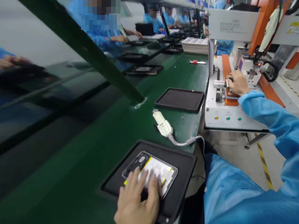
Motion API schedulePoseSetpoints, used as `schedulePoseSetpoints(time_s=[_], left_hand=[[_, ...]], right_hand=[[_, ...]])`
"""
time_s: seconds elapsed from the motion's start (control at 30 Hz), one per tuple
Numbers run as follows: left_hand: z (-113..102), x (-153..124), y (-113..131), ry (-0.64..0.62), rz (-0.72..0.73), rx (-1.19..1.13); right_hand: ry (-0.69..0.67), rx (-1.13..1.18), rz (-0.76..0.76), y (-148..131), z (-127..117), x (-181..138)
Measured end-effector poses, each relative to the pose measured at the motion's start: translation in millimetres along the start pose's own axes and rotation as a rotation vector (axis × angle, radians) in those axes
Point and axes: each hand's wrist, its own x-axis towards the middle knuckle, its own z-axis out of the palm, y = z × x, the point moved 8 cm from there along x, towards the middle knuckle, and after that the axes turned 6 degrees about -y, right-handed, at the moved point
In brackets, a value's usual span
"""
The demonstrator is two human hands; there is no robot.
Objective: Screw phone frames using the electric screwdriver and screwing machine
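Observation:
My left hand (137, 200) lies flat, fingers stretched out, on an opened phone body (151, 171) that rests in a black tray (179, 183) at the near edge of the green belt. My right hand (237, 83), in a blue sleeve, reaches out to the white bench machine (224, 112). Its fingers are curled around a small part on the orange fixture (230, 101); I cannot make out the part itself.
An empty black tray (179, 99) lies further along the belt. A white tool on a cable (163, 126) lies between the trays. A green post (93, 53) slants across the belt. Other people in blue coats work at the far side. A red-and-white pen (197, 62) lies near stacked white trays (195, 45).

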Motion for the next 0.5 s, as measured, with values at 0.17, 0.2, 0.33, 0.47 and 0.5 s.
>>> schedulePoseSetpoints(time_s=[0.17, 0.2, 0.33, 0.47, 0.5], left_hand=[[-12.6, -4.8, 6.4, 0.208, -0.107, -0.143], [-11.8, -4.4, 3.6, 0.215, -0.121, -0.153], [-12.3, -6.7, -14.6, 0.247, -0.222, -0.153], [-14.0, -12.7, -28.5, 0.288, -0.303, -0.255], [-13.8, -14.1, -31.8, 0.297, -0.320, -0.285]], right_hand=[[-0.117, 0.111, -0.073, 24.1, 21.7, -106.0], [-0.237, 0.051, 0.002, 41.9, 39.8, -119.5], [-0.477, -0.026, 0.211, 92.8, 86.9, -142.8], [-0.491, 0.070, 0.229, 97.6, 89.3, -140.9], [-0.489, 0.075, 0.249, 98.6, 88.0, -140.4]])
